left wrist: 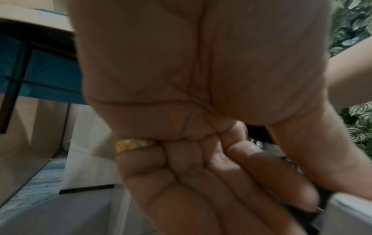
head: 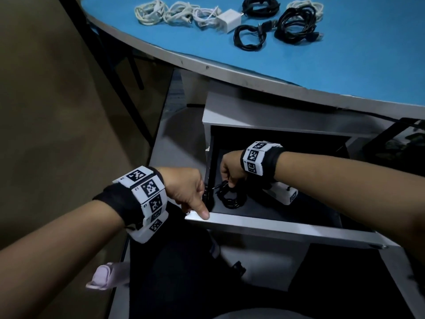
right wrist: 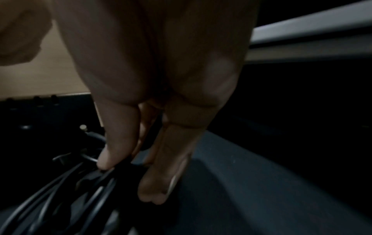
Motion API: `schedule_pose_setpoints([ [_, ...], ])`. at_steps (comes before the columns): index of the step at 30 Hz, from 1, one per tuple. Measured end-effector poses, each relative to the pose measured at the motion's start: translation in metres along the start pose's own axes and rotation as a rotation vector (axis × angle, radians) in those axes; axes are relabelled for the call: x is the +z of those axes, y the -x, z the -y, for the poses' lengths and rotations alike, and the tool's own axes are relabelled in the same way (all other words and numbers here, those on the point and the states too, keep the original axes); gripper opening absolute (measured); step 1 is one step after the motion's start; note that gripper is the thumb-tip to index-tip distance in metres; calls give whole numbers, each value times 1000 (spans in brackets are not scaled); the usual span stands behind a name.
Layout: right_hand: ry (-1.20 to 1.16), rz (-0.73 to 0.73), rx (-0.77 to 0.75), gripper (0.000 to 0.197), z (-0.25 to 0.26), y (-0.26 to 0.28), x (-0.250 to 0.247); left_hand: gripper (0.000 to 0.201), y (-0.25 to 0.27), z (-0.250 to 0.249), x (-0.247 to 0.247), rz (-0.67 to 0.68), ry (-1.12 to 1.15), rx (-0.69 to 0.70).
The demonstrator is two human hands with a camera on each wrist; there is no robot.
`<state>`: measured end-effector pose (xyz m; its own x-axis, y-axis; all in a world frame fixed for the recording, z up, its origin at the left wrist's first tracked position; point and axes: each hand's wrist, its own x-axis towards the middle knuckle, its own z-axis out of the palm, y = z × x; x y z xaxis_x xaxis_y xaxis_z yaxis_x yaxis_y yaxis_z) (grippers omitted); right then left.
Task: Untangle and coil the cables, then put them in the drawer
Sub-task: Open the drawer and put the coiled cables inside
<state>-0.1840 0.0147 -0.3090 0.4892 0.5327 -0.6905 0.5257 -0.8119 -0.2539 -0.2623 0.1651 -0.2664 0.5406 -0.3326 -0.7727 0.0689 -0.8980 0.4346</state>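
A grey drawer (head: 276, 226) with a dark inside stands pulled out below the blue table (head: 345, 65). My right hand (head: 230, 184) reaches into its left part and pinches a coiled black cable (head: 231, 199), which hangs onto the drawer floor. The right wrist view shows fingertips (right wrist: 104, 163) pressed on the black strands (right wrist: 86, 190). My left hand (head: 205, 203) grips the drawer's front left corner, thumb on the front rim, fingers curled (left wrist: 221, 174) over the side wall. Several coiled cables lie on the table: white ones (head: 177, 13), black ones (head: 296, 25) and a white charger (head: 228, 20).
The cabinet top (head: 276, 116) juts out right above the drawer's back, under the table edge. Dark table legs (head: 128, 72) stand at the left over a brown floor. A pale purple object (head: 108, 275) lies low at the left. Leafy plants (left wrist: 354, 23) are at the right.
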Motion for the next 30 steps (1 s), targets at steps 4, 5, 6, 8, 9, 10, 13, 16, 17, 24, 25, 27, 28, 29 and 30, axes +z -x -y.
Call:
schedule_pose_setpoints([
  [4,-11,40,-4,35,4,-8,2,38,-2,4,-1,25,26,24],
  [5,-23,45,-9,36,3,-8,1,36,-2,4,-1,33,30,31],
  [6,-25,45,-13,36,2,-7,0,35,-3,4,-1,43,29,37],
  [8,1,12,-5,34,-2,-6,-1,31,-2,4,-2,63,36,48],
  [9,12,-8,2,32,-3,-4,-2,29,-1,5,-3,75,56,53],
  [10,9,-28,7,30,-4,-2,-4,27,0,6,-4,90,83,57],
  [13,-52,-114,-10,25,-4,15,-15,19,3,8,-6,121,111,56],
  [16,-98,-178,-29,21,0,41,-34,13,6,6,-5,125,34,41],
  [17,-121,-196,-26,20,2,52,-43,12,8,5,-4,125,6,34],
  [24,-377,-415,-68,17,0,142,-117,18,34,-35,-54,-178,-80,159],
  [25,-381,-463,-55,18,-3,154,-127,18,40,-43,-68,-282,-64,208],
  [27,-379,-552,9,18,-13,173,-146,19,51,-63,-96,-505,-13,298],
  [28,-367,-594,49,18,-20,180,-155,21,55,-74,-109,-628,-4,332],
  [29,-347,-636,86,18,-27,186,-163,23,58,-86,-122,-759,-10,364],
  [30,-322,-675,128,20,-34,189,-171,22,58,-98,-133,-892,-31,387],
])
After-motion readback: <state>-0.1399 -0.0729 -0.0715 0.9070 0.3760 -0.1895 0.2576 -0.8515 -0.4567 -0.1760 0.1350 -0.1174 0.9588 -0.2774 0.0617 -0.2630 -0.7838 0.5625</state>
